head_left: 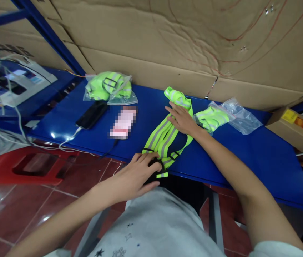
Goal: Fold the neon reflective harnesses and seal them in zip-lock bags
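A fluorescent yellow-green reflective harness of straps (160, 135) with grey stripes and black buckles lies on the blue table, its near end at the front edge. Around that near end, by a black part, curl the fingers of my left hand (140, 175); the thumb is apart below them. My right hand (182, 119) rests over the upper straps, fingers stretched out and spread. Just right of that hand is a second folded reflective harness (212, 118), partly in clear plastic.
A bagged reflective harness (108, 85) lies at the back left, near a black phone (91, 114) on a cable and a blurred-out phone-shaped object (124, 122). To the right are a clear plastic bag (243, 116) and a cardboard box (296, 128). A red stool (30, 166) stands lower left.
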Action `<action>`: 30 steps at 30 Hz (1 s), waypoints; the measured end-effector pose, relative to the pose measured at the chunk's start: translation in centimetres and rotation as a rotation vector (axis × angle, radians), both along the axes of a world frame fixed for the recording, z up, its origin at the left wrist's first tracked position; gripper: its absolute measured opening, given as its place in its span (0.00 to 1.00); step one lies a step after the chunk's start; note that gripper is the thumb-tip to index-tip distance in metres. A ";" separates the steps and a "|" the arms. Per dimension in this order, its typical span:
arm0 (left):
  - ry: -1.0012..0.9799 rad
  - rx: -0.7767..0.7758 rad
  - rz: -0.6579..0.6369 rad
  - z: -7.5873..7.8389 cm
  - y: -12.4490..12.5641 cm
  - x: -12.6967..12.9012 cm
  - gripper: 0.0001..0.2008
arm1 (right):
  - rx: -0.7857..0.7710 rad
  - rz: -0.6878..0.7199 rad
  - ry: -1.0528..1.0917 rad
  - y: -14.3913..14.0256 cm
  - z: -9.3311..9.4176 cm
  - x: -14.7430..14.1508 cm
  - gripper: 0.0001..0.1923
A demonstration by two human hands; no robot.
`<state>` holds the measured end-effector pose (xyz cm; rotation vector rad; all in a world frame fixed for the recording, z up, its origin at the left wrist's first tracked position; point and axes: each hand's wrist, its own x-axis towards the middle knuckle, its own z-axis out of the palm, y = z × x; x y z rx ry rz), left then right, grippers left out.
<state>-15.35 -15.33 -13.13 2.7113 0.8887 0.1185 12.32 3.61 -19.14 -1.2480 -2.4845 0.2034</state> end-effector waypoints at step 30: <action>-0.433 -0.201 0.113 -1.5 1.1 -0.7 0.27 | -0.213 0.063 0.046 -20.6 4.2 -3.4 0.38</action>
